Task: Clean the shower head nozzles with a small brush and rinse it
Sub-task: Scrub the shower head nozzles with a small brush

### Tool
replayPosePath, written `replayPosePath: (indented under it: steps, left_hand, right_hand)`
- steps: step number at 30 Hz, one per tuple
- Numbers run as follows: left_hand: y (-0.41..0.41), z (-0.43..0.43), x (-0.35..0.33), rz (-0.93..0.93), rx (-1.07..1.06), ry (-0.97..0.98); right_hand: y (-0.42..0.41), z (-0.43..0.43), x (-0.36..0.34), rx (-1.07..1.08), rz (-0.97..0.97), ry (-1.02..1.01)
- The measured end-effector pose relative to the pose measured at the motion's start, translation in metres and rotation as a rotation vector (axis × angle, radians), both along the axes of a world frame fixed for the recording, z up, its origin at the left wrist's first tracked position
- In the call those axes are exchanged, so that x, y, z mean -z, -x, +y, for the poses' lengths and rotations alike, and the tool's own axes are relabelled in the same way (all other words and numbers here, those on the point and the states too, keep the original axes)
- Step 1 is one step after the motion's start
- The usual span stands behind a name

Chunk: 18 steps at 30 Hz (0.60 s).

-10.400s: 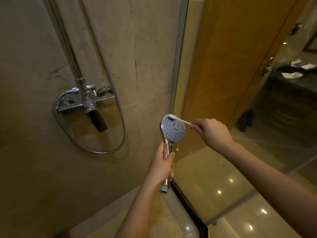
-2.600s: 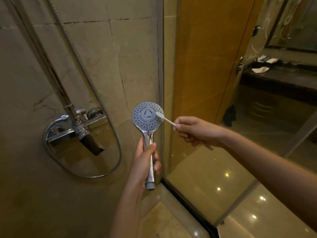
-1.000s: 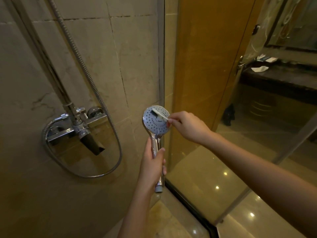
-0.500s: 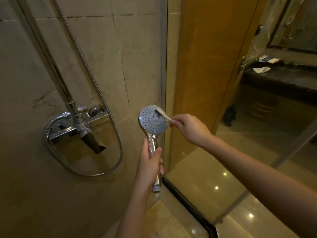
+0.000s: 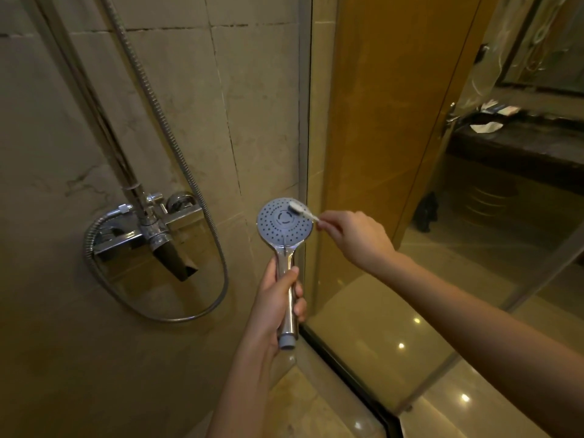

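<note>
Your left grip [image 5: 278, 298] holds the shower head [image 5: 282, 224] upright by its handle [image 5: 285, 259] beside the glass [image 5: 354, 311], and your right grip [image 5: 350, 235] pinches the brush [image 5: 304, 213], whose bristles have slid from mid-face to the upper-right nozzles [image 5: 301, 227], so scrubbing goes on and rinsing waits.

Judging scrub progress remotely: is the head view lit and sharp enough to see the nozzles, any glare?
Head view: dim, warm yellow light, yet the shower head nozzles show as distinct dark dots; the brush tip is pale, slightly soft; small bright reflections dot the glossy floor; wide-angle distortion bends the edges.
</note>
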<state>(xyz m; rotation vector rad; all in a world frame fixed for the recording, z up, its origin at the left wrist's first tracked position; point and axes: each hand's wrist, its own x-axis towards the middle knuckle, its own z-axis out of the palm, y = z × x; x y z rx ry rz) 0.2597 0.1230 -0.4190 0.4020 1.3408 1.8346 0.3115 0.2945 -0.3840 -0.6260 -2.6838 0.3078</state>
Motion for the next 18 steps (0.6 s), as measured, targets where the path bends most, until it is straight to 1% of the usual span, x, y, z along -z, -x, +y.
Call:
replayPosePath:
  steps: [2,3,6,7,10,11,14,15,18]
  left_hand:
    - [0.001,-0.002,-0.002,-0.027,-0.004,-0.017]
    - [0.002,-0.002,-0.002,-0.040,-0.002,-0.023]
    - [0.002,0.000,-0.003,-0.051,0.006,-0.014]
    - [0.002,0.000,-0.003,-0.048,0.002,-0.010]
    - [0.003,-0.005,-0.003,-0.054,-0.021,-0.019]
    - [0.004,-0.005,-0.002,-0.061,-0.023,-0.018]
    - [0.003,-0.002,-0.004,-0.070,-0.035,-0.007]
    - [0.003,-0.002,-0.004,-0.062,-0.048,-0.004]
    - [0.004,-0.005,-0.002,-0.035,-0.067,0.006]
  right_hand:
    - [-0.003,-0.012,0.007,-0.092,-0.063,-0.093]
    - [-0.004,-0.016,0.009,-0.120,-0.073,-0.105]
    - [-0.001,-0.005,0.004,-0.008,-0.016,0.025]
    - [-0.001,-0.003,0.005,-0.001,0.001,0.039]
    - [-0.006,-0.010,0.013,-0.079,-0.081,-0.026]
    - [-0.006,-0.011,0.014,-0.087,-0.088,-0.039]
    - [-0.004,-0.003,0.014,-0.016,-0.038,-0.004]
    - [-0.003,-0.005,0.016,-0.026,-0.036,-0.016]
    - [-0.005,-0.016,0.022,-0.099,-0.114,-0.096]
